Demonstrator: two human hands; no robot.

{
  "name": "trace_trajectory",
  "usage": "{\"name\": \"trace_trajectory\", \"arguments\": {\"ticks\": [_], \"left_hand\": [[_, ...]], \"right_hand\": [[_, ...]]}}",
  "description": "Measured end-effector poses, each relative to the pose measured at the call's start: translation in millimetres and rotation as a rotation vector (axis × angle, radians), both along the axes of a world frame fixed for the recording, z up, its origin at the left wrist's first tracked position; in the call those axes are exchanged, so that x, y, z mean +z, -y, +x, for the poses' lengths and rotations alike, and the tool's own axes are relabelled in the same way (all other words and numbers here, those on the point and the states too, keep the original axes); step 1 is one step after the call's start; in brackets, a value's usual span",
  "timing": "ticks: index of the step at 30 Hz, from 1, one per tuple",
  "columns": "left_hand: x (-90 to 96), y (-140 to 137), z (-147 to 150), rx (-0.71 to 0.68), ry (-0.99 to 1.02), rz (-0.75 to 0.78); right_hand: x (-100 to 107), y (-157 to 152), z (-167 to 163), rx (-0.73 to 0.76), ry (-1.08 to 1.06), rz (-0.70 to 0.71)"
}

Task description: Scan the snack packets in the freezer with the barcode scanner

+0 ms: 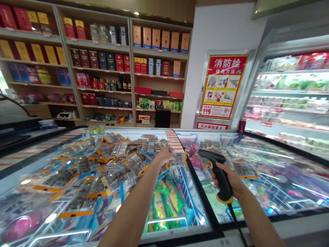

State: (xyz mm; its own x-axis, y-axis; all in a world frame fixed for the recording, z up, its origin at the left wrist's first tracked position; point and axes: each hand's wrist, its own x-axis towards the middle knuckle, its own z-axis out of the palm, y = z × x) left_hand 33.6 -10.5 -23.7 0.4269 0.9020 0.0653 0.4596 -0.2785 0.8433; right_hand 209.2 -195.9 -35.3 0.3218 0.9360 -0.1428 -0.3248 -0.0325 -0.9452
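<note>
Head view: one clear packet with orange end strip, toward the far right corner of the left glass lid of the freezer, its near side pinched in the mostly closed left hand, apparently to steady it; one black-and-yellow scanner, handle wrapped by the closed right hand, nose turned left, seemingly for a clear line to the packet. Packet pile, heaped across that lid to its far edge, perhaps for easy reach; frozen bags beneath the glass.
</note>
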Motion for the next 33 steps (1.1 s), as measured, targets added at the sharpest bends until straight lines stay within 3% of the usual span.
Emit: {"name": "trace_trajectory", "arguments": {"ticks": [5, 11, 15, 18, 22, 26, 29, 33], "left_hand": [[14.6, -4.1, 0.6, -0.123, -0.164, 0.150], [29.7, 0.1, -7.6, -0.194, -0.206, 0.365], [39.9, 4.3, -12.3, -0.075, -0.291, 0.497], [43.2, 6.4, -11.8, 0.014, -0.353, 0.506], [31.7, 0.6, -1.7, -0.082, -0.291, 0.552], [8.4, -7.7, 16.4, -0.211, -0.080, 0.625], [-6.7, -7.4, 26.9, -0.125, 0.075, 0.579], [-16.4, -6.2, 28.6, 0.072, 0.184, 0.282]], "right_hand": [[0.7, -0.7, -1.3, 0.011, 0.008, -0.027], [-0.1, 0.4, -0.6, 0.000, 0.006, 0.001], [0.0, 1.2, 0.9, -0.015, -0.019, 0.008], [0.6, 1.7, 1.1, -0.021, -0.034, 0.019], [-1.0, 1.2, 0.9, -0.018, -0.015, 0.014], [-2.8, -0.8, -0.1, -0.018, -0.013, -0.009], [-1.9, -1.8, -2.1, -0.020, -0.013, -0.019], [-0.3, -1.5, -3.4, -0.002, 0.004, -0.013]]}}
